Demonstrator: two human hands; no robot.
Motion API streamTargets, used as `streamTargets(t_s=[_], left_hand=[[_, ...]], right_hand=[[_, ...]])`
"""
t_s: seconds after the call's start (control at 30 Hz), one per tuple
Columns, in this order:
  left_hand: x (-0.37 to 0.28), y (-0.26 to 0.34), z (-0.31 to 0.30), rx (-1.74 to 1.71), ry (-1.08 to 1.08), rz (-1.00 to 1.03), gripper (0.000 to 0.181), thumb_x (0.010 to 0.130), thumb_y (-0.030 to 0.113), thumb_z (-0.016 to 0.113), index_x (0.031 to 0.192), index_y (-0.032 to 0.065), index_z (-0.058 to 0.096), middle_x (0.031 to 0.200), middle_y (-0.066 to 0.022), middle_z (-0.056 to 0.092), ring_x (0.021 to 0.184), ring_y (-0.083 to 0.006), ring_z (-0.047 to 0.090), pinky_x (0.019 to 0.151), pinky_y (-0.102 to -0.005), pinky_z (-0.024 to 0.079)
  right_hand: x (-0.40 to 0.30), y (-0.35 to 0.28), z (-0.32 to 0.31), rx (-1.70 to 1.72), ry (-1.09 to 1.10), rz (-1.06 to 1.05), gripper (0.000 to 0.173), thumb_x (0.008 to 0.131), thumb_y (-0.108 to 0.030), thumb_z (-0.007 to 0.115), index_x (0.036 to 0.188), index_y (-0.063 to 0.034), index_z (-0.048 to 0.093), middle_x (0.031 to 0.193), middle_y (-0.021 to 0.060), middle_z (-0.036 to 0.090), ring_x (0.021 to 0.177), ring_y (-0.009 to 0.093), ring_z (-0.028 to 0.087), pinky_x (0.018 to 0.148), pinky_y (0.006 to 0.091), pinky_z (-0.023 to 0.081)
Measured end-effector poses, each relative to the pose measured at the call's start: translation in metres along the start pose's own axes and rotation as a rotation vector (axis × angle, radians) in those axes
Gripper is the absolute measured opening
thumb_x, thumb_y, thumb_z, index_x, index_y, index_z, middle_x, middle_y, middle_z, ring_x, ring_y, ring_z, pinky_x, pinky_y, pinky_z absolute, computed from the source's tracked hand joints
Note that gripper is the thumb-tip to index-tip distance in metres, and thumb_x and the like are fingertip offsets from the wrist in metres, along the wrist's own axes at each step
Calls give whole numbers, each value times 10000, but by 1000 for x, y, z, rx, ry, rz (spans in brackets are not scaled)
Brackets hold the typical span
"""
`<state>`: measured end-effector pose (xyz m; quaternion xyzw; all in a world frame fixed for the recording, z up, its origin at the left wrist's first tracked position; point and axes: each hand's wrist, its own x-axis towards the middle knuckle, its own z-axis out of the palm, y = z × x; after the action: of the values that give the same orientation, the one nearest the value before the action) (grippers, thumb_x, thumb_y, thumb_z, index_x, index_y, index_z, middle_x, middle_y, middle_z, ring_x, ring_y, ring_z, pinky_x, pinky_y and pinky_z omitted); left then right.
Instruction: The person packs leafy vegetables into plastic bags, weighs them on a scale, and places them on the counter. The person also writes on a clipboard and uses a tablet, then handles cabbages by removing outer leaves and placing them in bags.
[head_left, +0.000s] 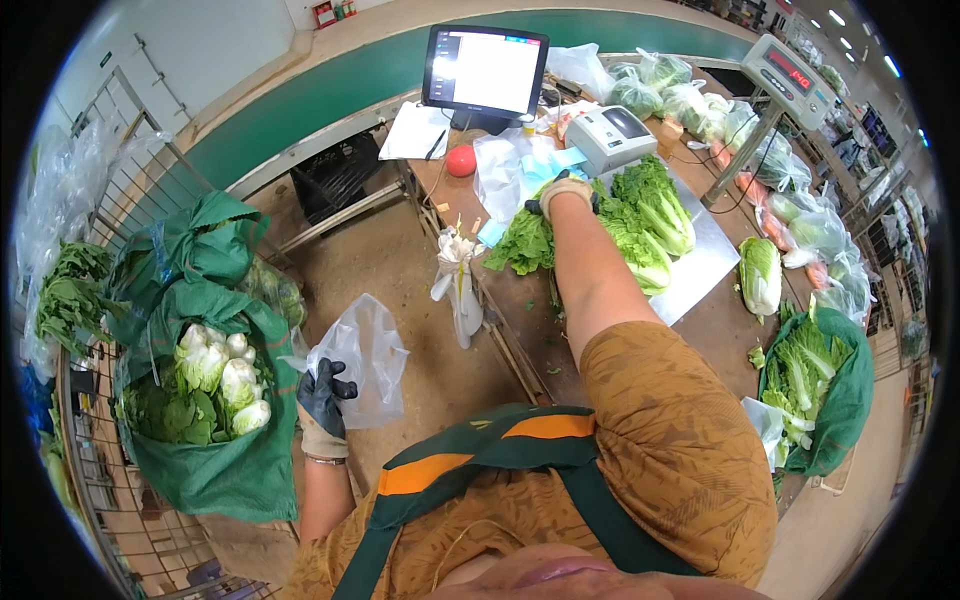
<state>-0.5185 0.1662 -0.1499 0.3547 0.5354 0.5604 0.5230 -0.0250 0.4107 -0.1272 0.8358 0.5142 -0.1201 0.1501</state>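
My left hand (324, 401), in a glove with dark-coated fingers, grips the edge of a clear plastic bag (364, 356) that hangs loose over the floor. Across the table reaches my right hand (566, 199), gloved too, its fingers around a bunch of leafy greens (519, 244); the palm hides part of the hold. Right beside it, heads of leafy lettuce (649, 210) lie on the metal plate (712, 259) of a weighing scale. The scale's lit display (787, 71) stands on a post behind the plate.
At left, a green sack (225, 480) holds pale-stemmed greens beside a wire cage (112, 480). A monitor (486, 71), label printer (611, 139) and red ball (460, 160) are on the table. Bagged vegetables (802, 217) line its far side; another green sack (847, 420) stands right.
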Motion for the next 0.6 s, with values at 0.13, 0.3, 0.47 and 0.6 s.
streamTargets(t_s=[0.13, 0.3, 0.47, 0.6], left_hand=[[-5, 14, 19, -16, 26, 39, 246, 994, 265, 633, 986, 21, 669, 786, -67, 689, 573, -143, 610, 575, -279, 493], [3, 7, 15, -44, -62, 0, 244, 1000, 252, 625, 990, 11, 663, 721, -63, 664, 578, -149, 607, 588, -282, 485], [-10, 33, 27, -78, -19, 50, 245, 1006, 248, 612, 989, 10, 668, 665, -57, 640, 584, -142, 603, 613, -281, 490], [-4, 44, 39, 32, -114, 108, 283, 1013, 275, 598, 997, 2, 674, 653, -42, 629, 611, -134, 612, 634, -263, 483]], right_hand=[[-7, 11, -9, 267, 15, 30, 410, 930, -270, 631, 1291, -78, 659, 1376, 138, 604, 1212, 285, 623, 975, 541, 500], [57, 38, 48, 247, -76, 60, 746, 834, -375, 747, 1455, -112, 429, 1404, 187, 559, 1222, 326, 604, 1007, 510, 495], [-43, 42, 17, 877, 191, 32, 1019, 675, -324, 903, 1495, -114, 337, 1339, 223, 582, 1143, 371, 620, 960, 468, 522], [-55, 57, 41, 1190, 509, -76, 1009, 654, -247, 922, 1476, -107, 353, 1329, 210, 591, 1168, 363, 595, 956, 431, 511]])
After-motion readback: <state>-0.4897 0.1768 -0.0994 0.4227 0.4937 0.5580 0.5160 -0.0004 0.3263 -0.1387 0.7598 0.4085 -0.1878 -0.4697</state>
